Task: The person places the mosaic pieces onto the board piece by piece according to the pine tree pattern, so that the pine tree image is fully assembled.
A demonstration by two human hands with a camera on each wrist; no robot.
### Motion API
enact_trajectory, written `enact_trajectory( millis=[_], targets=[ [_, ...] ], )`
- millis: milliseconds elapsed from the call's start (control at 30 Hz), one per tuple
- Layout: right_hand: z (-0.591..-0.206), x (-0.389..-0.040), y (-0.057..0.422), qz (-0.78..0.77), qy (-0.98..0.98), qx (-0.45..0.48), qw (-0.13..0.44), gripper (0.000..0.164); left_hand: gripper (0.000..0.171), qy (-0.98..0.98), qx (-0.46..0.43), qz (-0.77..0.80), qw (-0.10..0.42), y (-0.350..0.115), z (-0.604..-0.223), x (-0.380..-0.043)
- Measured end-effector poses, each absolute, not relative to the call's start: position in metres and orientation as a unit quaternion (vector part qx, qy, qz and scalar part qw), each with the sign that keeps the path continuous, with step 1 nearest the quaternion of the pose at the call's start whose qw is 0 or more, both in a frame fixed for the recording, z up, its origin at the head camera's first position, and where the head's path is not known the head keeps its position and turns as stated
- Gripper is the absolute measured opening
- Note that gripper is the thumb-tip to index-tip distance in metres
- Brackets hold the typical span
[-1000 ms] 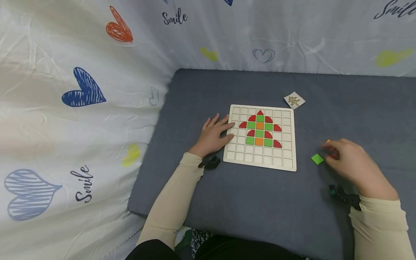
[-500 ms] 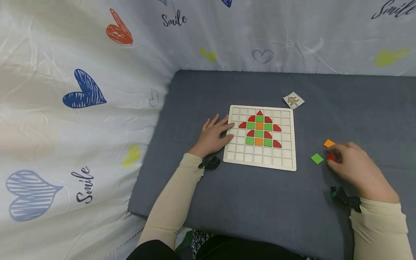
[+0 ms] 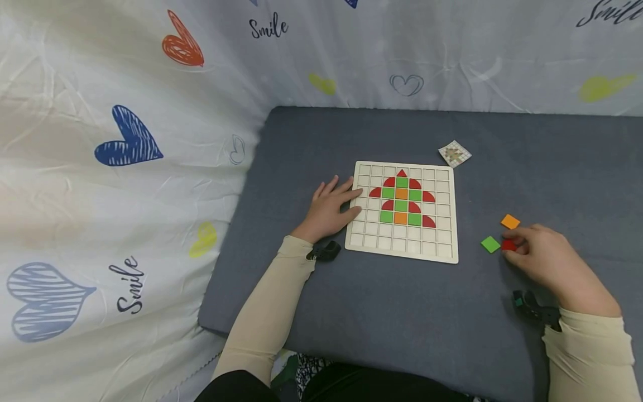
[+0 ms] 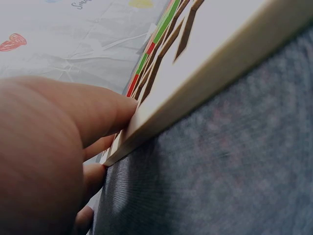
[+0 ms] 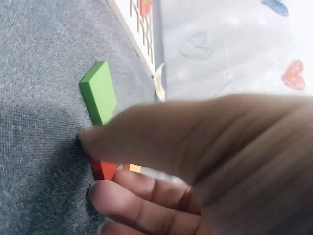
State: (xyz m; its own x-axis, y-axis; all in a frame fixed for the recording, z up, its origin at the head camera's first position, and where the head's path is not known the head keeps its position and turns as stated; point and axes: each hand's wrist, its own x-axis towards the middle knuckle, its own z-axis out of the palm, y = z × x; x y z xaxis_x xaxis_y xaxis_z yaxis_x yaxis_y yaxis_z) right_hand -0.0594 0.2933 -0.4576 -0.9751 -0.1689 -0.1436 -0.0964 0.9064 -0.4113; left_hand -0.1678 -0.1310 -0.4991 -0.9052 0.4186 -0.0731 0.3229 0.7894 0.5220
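A pale square grid board [image 3: 402, 251] lies on the grey surface with red, green and orange tiles set in a tree-like pattern. At its left edge rests my left hand [image 3: 329, 212], fingers spread, thumb and fingertips on the rim; the left wrist view shows the thumb [image 4: 110, 110] on the board's edge. Off to the right, my right hand [image 3: 545, 257] pinches a small red tile [image 3: 508, 245] between thumb and fingers, low at the cloth. Part of that red tile [image 5: 102, 169] is hidden behind the thumb. A green tile [image 3: 490, 244] lies just left of it, an orange tile [image 3: 510, 221] just beyond.
A small card [image 3: 455, 153] printed with a grid pattern lies at the board's far right corner. The grey padded table [image 3: 392, 312] meets a white curtain [image 3: 452, 61] with hearts at the back and left.
My right hand has drawn back slightly, bringing the orange tile into view. The red tile shows more between the fingers and has shifted a little left. My left hand stays put.
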Motion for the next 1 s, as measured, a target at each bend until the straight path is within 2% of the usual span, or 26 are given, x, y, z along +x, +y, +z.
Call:
enact_trajectory(
  millis=[433,733,1000],
  targets=[
    [-0.4657,-0.0563,0.29,-0.197,0.977,-0.084,0.018,0.021,0.055,0.94,0.2,0.261,0.092,-0.1316,-0.4979,-0.1672],
    [-0.4632,-0.0554,0.2933,-0.196,0.974,-0.098,0.047,0.02,0.055,0.942,0.199,0.256,0.091,-0.1311,-0.4973,-0.1677],
    [-0.4658,-0.0582,0.297,-0.192,0.974,-0.119,0.028,0.017,0.055,0.942,0.198,0.255,0.095,-0.1316,-0.4985,-0.1679]
  ],
)
